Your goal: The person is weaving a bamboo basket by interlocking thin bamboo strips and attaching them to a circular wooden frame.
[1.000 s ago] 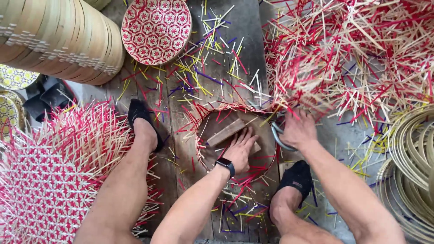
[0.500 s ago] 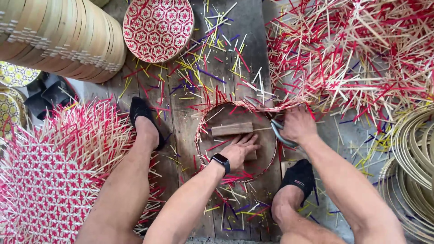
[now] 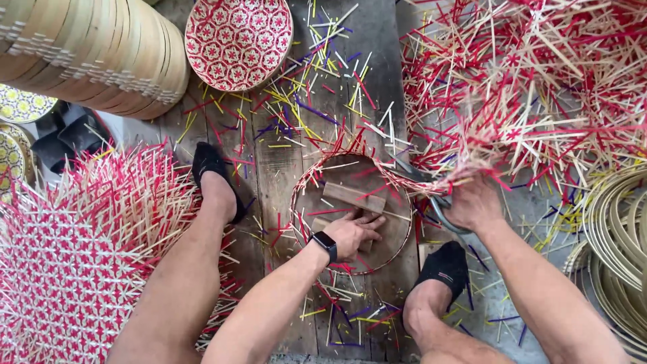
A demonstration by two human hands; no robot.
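Observation:
A round hoop frame [image 3: 404, 236] edged with red and cream woven strips lies on the plank floor between my feet. My left hand [image 3: 354, 232], a black watch on its wrist, presses flat on small wooden blocks [image 3: 354, 197] inside the hoop. My right hand [image 3: 472, 202] grips grey shears [image 3: 431, 195] at the hoop's right rim, where loose strip ends stick out. The shears' blades are partly hidden among the strips.
A woven red-and-cream mat with spiky ends [image 3: 74, 269] lies left. A stack of bamboo hoops [image 3: 101, 54] and a finished patterned tray [image 3: 239, 40] stand at the top. A heap of cut strips [image 3: 539, 87] fills the right, coiled rims [image 3: 620, 236] beside it.
The hoop has been turned and shifted a little; my left hand slid lower onto the blocks. My right hand with the shears has moved along the rim.

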